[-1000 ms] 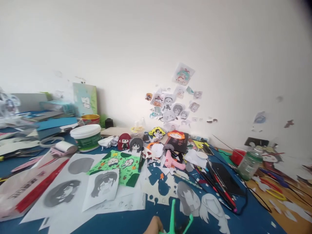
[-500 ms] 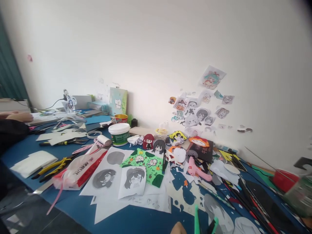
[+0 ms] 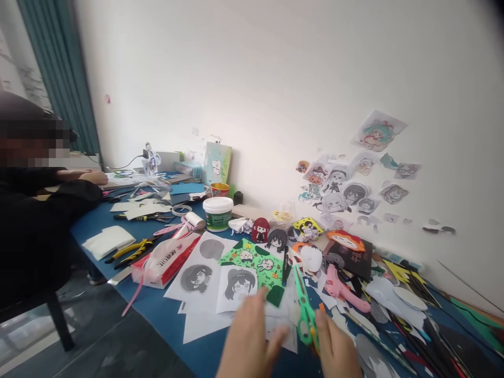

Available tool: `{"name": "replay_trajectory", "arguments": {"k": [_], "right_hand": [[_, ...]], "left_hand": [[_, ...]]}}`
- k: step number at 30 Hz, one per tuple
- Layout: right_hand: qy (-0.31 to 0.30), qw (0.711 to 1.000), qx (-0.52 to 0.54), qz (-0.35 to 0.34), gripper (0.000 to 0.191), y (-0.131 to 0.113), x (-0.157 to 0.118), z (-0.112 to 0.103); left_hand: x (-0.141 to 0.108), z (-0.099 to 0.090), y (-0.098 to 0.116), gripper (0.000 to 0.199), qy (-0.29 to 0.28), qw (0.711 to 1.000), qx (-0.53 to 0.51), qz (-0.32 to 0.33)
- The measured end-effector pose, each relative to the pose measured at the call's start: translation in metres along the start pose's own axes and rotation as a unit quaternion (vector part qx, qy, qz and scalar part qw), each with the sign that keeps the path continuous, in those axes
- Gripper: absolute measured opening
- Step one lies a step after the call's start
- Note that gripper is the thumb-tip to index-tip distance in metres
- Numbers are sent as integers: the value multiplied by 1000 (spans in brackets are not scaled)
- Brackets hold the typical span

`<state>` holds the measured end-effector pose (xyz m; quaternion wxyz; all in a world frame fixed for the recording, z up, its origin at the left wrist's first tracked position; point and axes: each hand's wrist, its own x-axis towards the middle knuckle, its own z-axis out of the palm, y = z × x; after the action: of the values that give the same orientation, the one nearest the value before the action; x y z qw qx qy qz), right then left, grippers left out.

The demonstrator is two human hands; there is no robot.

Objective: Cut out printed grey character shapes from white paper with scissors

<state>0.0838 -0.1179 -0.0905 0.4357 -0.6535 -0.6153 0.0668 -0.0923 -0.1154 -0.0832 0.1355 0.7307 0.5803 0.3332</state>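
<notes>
My left hand [image 3: 248, 336] is stretched forward, slightly blurred, fingers extended and thumb apart, with nothing in it. Its fingertips are over the lower edge of a white paper with a printed cartoon girl [image 3: 238, 283], beside a green patterned sheet [image 3: 252, 268]; I cannot tell whether they touch. On the right, my right hand [image 3: 338, 344] grips a pair of green scissors [image 3: 304, 310], blades pointing up and away. Another printed head [image 3: 196, 278] shows on the sheet to the left. Behind the green sheet are a red-haired cutout figure [image 3: 260, 231] and a black-haired one [image 3: 277, 240].
A red and white package [image 3: 169, 260], yellow-handled pliers [image 3: 132, 252] and a white-lidded tub [image 3: 218, 212] occupy the left. Rightward lie a pink glue gun [image 3: 344, 291], paper scraps and pens. Another person [image 3: 43, 210] sits at the far left. Drawings [image 3: 356, 194] hang on the wall.
Both hands have come up into view from the bottom edge, the right one carrying the scissors. The view has swung left, bringing the other person's head and body into the picture.
</notes>
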Motion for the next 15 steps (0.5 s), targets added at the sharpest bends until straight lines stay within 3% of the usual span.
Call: {"name": "replay_trajectory", "arguments": {"k": [2, 3, 6, 8, 11, 15], "right_hand": [[-7, 983, -173, -52, 49, 4, 23, 7], [2, 963, -254, -87, 48, 7, 32, 12], [8, 908, -405, -112, 39, 12, 48, 26], [-18, 897, -430, -99, 30, 10, 50, 34], [-65, 901, -419, -90, 19, -1, 51, 39], [-124, 941, -300, -98, 21, -31, 58, 39]], "left_hand": [[8, -10, -22, 61, 94, 985, 126, -74], [10, -12, -32, 60, 103, 975, 176, -89], [12, -13, -53, 60, 31, 963, 242, -112], [12, -10, -57, 59, -9, 961, 249, -123], [10, -9, -56, 57, -8, 962, 244, -120], [8, -12, -59, 50, 11, 968, 227, -104]]}}
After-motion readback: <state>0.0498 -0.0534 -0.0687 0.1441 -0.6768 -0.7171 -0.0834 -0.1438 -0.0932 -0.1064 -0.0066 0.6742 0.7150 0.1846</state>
